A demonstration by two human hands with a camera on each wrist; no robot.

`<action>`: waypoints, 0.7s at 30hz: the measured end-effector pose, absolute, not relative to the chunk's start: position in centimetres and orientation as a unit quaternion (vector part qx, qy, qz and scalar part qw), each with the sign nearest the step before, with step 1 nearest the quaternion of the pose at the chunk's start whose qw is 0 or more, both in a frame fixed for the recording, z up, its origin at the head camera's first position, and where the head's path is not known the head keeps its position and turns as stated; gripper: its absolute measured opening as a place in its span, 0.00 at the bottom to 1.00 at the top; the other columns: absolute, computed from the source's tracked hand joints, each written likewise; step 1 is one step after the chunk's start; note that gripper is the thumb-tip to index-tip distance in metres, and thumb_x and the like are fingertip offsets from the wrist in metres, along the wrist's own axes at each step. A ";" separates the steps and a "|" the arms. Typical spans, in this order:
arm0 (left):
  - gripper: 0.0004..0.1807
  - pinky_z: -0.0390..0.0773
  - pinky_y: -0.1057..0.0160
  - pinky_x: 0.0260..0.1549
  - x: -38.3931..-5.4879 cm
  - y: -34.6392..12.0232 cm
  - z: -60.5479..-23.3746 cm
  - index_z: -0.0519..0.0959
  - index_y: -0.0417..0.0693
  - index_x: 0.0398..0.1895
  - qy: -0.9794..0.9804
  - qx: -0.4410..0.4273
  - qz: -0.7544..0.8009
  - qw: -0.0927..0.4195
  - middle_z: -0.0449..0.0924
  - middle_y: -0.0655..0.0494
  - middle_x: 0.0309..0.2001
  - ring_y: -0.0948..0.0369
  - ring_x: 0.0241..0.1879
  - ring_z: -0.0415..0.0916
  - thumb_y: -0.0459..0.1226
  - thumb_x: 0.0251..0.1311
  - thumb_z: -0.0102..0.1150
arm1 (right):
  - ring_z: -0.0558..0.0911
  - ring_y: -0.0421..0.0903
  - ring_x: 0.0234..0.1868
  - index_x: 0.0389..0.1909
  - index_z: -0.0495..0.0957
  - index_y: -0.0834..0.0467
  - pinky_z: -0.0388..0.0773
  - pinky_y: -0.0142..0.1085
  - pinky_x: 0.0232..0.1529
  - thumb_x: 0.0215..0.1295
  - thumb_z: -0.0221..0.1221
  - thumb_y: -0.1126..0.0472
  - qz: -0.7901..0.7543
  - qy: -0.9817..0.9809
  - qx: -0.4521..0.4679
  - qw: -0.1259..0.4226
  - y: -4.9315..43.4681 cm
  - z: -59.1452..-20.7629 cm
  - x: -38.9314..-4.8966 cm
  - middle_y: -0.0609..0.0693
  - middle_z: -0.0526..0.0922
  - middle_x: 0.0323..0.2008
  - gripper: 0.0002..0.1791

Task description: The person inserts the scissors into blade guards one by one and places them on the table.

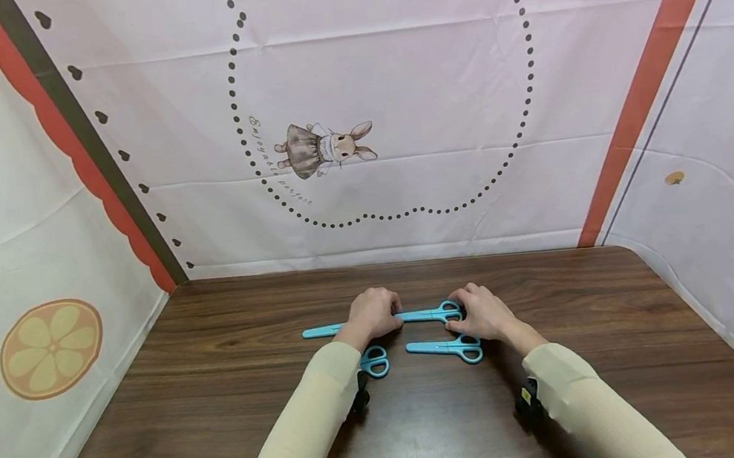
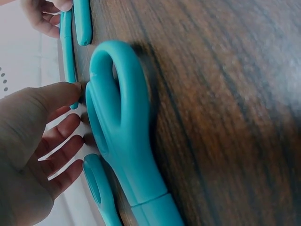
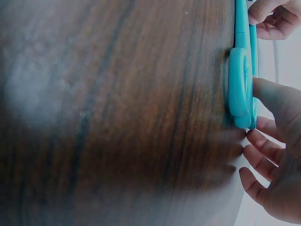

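Note:
Several light-blue scissors lie on the wooden table in two rows. My left hand [image 1: 374, 312] pinches the blade end of the far right scissors [image 1: 421, 315] between thumb and index finger, its other fingers loosely bent. At the handle loops of the same scissors, my right hand [image 1: 486, 313] has its thumb on the near side and index finger on the far side. The far left scissors [image 1: 322, 331] point left, their handles [image 2: 96, 181] beneath my left hand. Nearer lie the front left scissors [image 1: 374, 362], blade hidden by my left forearm, and the front right scissors [image 1: 443, 346].
The dark wooden table [image 1: 178, 413] backs onto a pale printed cloth [image 1: 434, 102] with a rabbit picture. Similar cloth hangs along the left and right sides. A small black device [image 1: 528, 400] is strapped at the right wrist.

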State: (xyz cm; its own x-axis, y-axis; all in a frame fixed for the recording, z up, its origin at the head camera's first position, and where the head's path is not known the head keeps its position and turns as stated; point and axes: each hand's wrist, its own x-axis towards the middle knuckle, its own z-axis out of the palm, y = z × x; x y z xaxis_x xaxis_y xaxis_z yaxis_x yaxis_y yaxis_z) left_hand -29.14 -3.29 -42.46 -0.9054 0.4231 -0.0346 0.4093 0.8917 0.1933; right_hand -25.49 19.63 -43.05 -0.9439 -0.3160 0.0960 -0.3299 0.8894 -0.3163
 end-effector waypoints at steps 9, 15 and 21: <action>0.06 0.72 0.64 0.28 -29.2 -3.4 -42.5 0.79 0.58 0.31 0.971 0.214 0.097 0.040 0.74 0.65 0.29 0.65 0.28 0.69 0.45 0.53 0.63 | 0.73 0.51 0.38 0.51 0.75 0.59 0.71 0.44 0.35 0.53 0.64 0.49 0.169 -0.971 0.168 0.023 19.7 -43.2 -25.7 0.54 0.73 0.40 0.27; 0.06 0.72 0.63 0.30 -29.0 -3.4 -42.3 0.79 0.57 0.32 0.971 0.214 0.098 0.043 0.74 0.64 0.30 0.64 0.29 0.69 0.45 0.53 0.63 | 0.73 0.51 0.39 0.52 0.74 0.58 0.71 0.45 0.36 0.53 0.64 0.48 0.170 -0.970 0.170 0.022 19.7 -43.3 -25.7 0.54 0.73 0.40 0.28; 0.07 0.72 0.63 0.31 -28.9 -3.3 -42.1 0.80 0.56 0.33 0.970 0.217 0.100 0.045 0.74 0.63 0.31 0.64 0.31 0.69 0.44 0.53 0.63 | 0.73 0.53 0.41 0.54 0.73 0.59 0.71 0.46 0.37 0.54 0.63 0.49 0.174 -0.969 0.173 0.022 19.9 -43.3 -25.6 0.55 0.73 0.43 0.29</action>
State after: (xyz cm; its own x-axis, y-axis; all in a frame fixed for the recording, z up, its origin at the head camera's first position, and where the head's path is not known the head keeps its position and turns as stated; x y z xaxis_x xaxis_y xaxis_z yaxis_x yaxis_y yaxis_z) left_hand -28.86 -3.30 -42.14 -0.9017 0.4302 -0.0437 0.4122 0.8856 0.2138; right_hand -25.56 19.92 -43.31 -0.9390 -0.3282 0.1024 -0.3433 0.8794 -0.3299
